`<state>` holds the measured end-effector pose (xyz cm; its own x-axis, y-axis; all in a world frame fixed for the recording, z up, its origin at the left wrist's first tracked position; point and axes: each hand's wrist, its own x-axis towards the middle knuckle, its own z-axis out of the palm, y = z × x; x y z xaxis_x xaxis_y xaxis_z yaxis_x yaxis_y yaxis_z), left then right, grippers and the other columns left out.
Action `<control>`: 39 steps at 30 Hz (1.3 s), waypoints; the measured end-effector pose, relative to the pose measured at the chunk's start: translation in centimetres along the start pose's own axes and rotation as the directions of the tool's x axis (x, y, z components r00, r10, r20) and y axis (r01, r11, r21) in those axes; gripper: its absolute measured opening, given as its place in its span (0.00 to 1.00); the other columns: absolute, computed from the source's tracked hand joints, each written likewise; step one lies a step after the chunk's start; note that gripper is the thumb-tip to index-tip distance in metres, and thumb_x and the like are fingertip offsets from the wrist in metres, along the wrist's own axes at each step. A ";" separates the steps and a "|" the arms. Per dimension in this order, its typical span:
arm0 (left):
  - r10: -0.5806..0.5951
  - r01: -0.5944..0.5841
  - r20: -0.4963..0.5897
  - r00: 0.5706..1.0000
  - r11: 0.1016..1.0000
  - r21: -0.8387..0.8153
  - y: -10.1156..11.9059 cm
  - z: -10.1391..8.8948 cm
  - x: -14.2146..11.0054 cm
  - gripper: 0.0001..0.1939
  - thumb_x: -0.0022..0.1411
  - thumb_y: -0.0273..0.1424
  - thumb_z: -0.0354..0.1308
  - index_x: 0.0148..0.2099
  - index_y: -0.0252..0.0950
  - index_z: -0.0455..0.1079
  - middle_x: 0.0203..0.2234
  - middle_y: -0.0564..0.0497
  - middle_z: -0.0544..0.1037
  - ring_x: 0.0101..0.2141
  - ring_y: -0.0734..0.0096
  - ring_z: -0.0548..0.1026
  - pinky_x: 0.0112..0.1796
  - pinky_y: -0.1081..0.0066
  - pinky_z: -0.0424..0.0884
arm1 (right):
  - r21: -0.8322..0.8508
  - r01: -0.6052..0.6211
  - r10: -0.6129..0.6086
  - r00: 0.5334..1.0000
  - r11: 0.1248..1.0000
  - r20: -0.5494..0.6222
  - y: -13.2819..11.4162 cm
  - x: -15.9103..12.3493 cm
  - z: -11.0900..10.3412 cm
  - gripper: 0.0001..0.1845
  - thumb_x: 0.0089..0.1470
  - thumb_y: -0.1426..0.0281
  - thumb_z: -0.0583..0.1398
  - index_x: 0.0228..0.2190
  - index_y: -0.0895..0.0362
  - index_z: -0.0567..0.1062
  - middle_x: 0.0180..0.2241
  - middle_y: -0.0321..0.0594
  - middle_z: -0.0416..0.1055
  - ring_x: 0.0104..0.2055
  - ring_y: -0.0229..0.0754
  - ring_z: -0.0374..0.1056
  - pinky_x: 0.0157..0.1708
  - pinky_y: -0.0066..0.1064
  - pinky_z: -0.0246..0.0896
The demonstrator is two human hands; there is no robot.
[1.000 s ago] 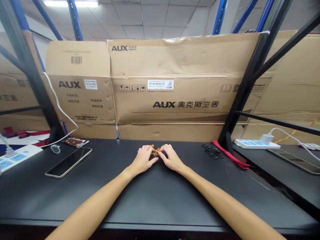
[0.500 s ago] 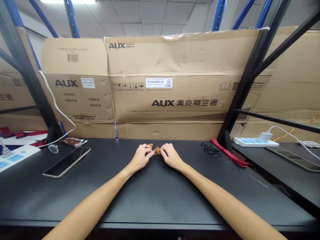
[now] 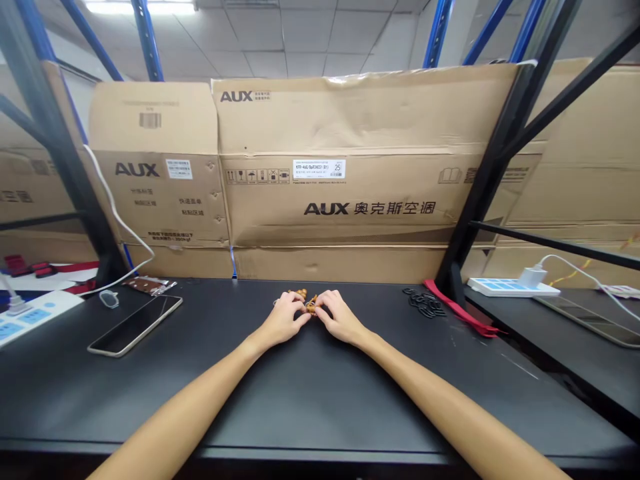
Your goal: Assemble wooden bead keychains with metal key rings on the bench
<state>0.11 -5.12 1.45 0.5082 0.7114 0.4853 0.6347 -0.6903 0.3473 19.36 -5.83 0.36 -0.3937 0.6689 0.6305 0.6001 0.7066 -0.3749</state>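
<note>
Both my hands meet at the middle back of the black table [image 3: 320, 393]. My left hand [image 3: 281, 319] and my right hand [image 3: 339, 316] each pinch a small cluster of brown beads [image 3: 306, 301] between thumb and fingers. The fingers are curled and pressed together around the beads, which lie low over the tabletop. A few beads stick out behind my left fingertips. What joins the beads is too small to make out.
A phone [image 3: 135, 325] lies at the left, beside a small wrapped item [image 3: 150, 285] and a white power strip [image 3: 30, 313]. Black rings [image 3: 425, 301] and a red strap [image 3: 457, 308] sit at the right. Cardboard boxes [image 3: 350, 200] wall the back; black shelf posts flank the table.
My hands have stayed in place, their fingertips drawing closer together on the beads. The view shifted slightly up and down.
</note>
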 end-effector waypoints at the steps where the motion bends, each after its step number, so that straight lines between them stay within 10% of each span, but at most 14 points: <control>1: 0.004 -0.004 0.004 1.000 1.000 0.002 0.1 0.0 0.0 0.08 0.61 0.33 0.55 0.31 0.38 0.73 0.42 0.48 0.71 0.44 0.62 0.66 0.49 0.57 0.63 | 0.011 0.003 -0.003 1.000 1.000 0.000 -0.1 0.0 0.0 0.05 0.59 0.70 0.52 0.32 0.54 0.67 0.35 0.41 0.66 0.40 0.44 0.59 0.44 0.38 0.58; 39: -0.025 0.025 -0.007 1.000 0.999 -0.042 -0.1 0.2 0.2 0.07 0.59 0.31 0.57 0.30 0.38 0.74 0.42 0.49 0.72 0.45 0.61 0.67 0.50 0.57 0.62 | -0.148 -0.121 0.111 0.991 0.981 -0.076 0.9 0.1 0.4 0.09 0.57 0.70 0.55 0.26 0.56 0.69 0.33 0.44 0.68 0.38 0.46 0.59 0.42 0.40 0.58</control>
<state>0.26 -4.88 1.33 0.4883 0.7276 0.4817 0.6223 -0.6774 0.3923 19.61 -5.04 -0.21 -0.2705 0.7237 0.6349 0.7401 0.5781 -0.3436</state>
